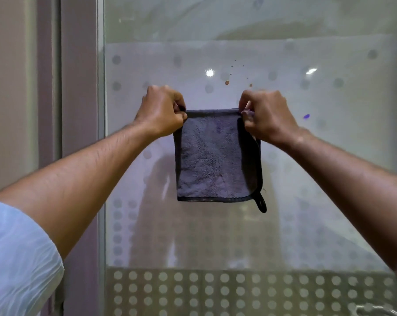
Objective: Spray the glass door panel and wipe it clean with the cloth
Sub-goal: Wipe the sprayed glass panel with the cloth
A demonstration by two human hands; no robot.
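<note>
Two hands up, and I've got my left hand (162, 110) pinching one top corner and my right hand (267, 115) pinching the other of the dark grey terry cloth (212, 156). It hangs flat between them, just in front of the frosted, dot-patterned glass door panel (329, 133); whether it touches the glass, I can't tell. Long axis runs top to bottom, folded edge up, small black hanging loop (261, 204) dangling off the lower right corner. Soft and light, I'd judge, limp without support, so the corners are the place to hold. Brown specks (227, 82) sit on the glass above the right hand.
</note>
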